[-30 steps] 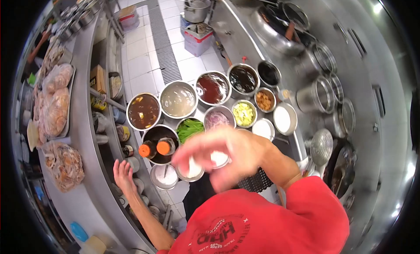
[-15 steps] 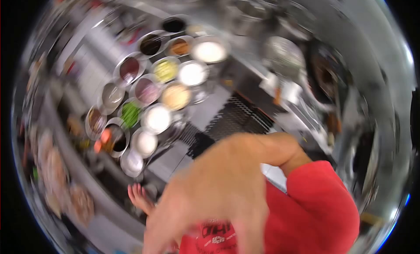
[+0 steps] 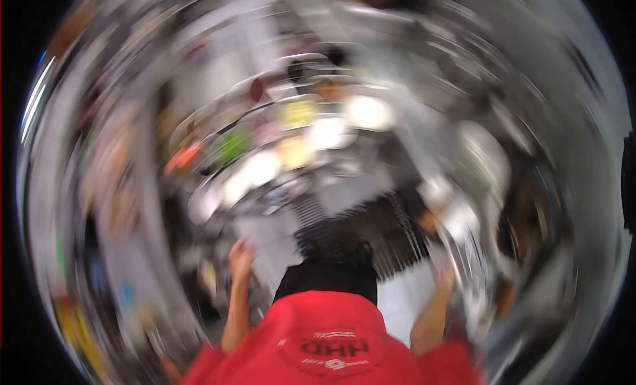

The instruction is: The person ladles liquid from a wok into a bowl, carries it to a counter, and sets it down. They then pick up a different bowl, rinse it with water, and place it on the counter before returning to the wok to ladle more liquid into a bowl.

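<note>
Motion blur smears the whole view. My left hand point(image 3: 241, 258) hangs low beside my body, its fingers looking loosely curled, with nothing visible in them. On the other side my right hand point(image 3: 446, 276) hangs near the stove-side counter; its fingers are too smeared to read. Ahead of both hands stand several round metal containers of food, among them chopped greens point(image 3: 231, 146), a yellow ingredient point(image 3: 299, 113), orange pieces point(image 3: 183, 158) and a white ingredient point(image 3: 370, 112). Neither hand touches these containers.
A dark slatted mat point(image 3: 364, 232) lies on the floor before me. Along the right runs a metal counter with a dark wok-like pan point(image 3: 527, 216) and a pale round vessel point(image 3: 485, 156). A long counter point(image 3: 142, 206) with blurred items borders the left.
My right hand has dropped from close before the camera to my right side. My left hand's fingers, spread before, now look curled. The view has turned, shifting the containers.
</note>
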The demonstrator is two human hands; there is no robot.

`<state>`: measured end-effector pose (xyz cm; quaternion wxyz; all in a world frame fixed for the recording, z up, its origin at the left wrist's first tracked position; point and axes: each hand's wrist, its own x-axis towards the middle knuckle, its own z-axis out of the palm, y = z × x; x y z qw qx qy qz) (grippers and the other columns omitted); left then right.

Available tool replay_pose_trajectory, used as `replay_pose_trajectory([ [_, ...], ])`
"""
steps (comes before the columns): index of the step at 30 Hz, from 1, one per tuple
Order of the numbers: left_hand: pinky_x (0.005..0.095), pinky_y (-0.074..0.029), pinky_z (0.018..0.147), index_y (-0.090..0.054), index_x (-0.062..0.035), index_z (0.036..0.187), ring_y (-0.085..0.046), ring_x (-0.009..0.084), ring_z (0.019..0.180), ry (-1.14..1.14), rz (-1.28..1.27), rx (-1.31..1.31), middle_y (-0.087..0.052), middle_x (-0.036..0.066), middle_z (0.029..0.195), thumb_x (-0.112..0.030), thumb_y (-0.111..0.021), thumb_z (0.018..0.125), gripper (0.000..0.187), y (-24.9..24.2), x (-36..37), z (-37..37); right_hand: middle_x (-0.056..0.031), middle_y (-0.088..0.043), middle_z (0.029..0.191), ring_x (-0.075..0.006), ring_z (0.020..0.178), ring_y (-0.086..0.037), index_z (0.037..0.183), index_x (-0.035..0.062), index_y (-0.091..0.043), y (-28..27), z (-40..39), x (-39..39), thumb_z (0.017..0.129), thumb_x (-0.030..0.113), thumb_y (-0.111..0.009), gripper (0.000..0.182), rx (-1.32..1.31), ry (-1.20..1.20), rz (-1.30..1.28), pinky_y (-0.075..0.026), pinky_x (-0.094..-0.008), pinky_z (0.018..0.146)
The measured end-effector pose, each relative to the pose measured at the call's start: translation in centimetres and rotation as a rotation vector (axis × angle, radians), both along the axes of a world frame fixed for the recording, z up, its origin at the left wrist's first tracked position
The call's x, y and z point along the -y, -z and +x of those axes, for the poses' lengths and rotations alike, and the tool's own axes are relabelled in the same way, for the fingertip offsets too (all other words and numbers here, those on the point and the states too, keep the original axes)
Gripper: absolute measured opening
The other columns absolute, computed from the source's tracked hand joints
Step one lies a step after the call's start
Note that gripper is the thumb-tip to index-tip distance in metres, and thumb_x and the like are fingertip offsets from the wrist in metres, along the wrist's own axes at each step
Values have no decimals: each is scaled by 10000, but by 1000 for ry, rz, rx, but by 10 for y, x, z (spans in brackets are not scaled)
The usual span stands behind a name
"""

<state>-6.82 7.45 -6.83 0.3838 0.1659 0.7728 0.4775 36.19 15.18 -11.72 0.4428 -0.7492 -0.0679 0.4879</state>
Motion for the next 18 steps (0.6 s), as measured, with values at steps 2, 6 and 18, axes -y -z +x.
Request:
replay_pose_trajectory([
  [2,255,-455,622,-591,-52,1038,-568,129,722,-93,-127,-162,-615,56,800,-151,-561,806,254,-26,13,-4,-127,-453,1208,-199,1099,-444,1245,37,-404,1,-9,14,845,323,-474,497,-319,-88,330,-414,-383,863],
  [6,295,-469,643,-607,-44,977,-584,162,695,-676,-148,-262,-634,96,815,-222,-640,744,295,-52,110,-5,-113,-479,1100,-201,989,-468,1202,36,-430,2,-14,-46,846,320,-466,457,235,-630,-222,-424,-375,781],
  [18,330,-468,598,-451,-42,1077,-572,248,757,-1714,272,84,-566,145,879,-521,-596,751,598,-81,361,-52,-74,-556,779,-205,658,-541,1071,31,-507,-26,-133,8,851,312,-440,363,508,-1428,-352,-453,-352,538],
])
